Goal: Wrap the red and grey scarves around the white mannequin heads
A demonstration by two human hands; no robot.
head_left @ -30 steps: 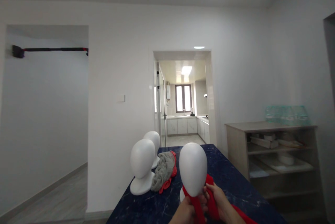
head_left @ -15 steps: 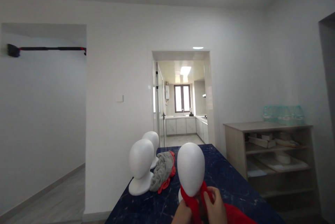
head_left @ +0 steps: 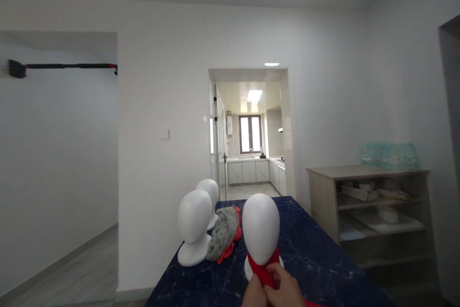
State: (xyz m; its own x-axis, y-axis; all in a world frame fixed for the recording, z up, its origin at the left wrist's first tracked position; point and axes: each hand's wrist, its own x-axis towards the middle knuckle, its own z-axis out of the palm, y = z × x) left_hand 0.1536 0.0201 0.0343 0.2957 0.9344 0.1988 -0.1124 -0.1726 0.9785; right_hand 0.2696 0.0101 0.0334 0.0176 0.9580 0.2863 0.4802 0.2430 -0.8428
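Observation:
A white mannequin head [head_left: 260, 228] stands upright near the front of the table, and a red scarf [head_left: 264, 273] goes around its neck. My left hand [head_left: 254, 292] is closed on the scarf just below the chin. Right beside it, my right hand [head_left: 285, 289] pinches the scarf at the front of the neck with thumb and fingers. The two hands are close together or touching. More red cloth shows below my right hand at the bottom edge of the view. Part of the head's white base is visible at both sides of the neck.
Two more white mannequin heads [head_left: 195, 218] stand at the table's left edge. Beside them lie a bunched grey cloth [head_left: 223, 233] and a red cloth [head_left: 237, 230]. The dark blue marbled table [head_left: 316, 254] stretches toward a doorway. A wooden shelf [head_left: 359, 172] with packed bottles [head_left: 388, 154] stands right.
My hands have come together below the chin, the right one moving left and down. The scarf now sits closer around the neck, and less red cloth shows at the lower right.

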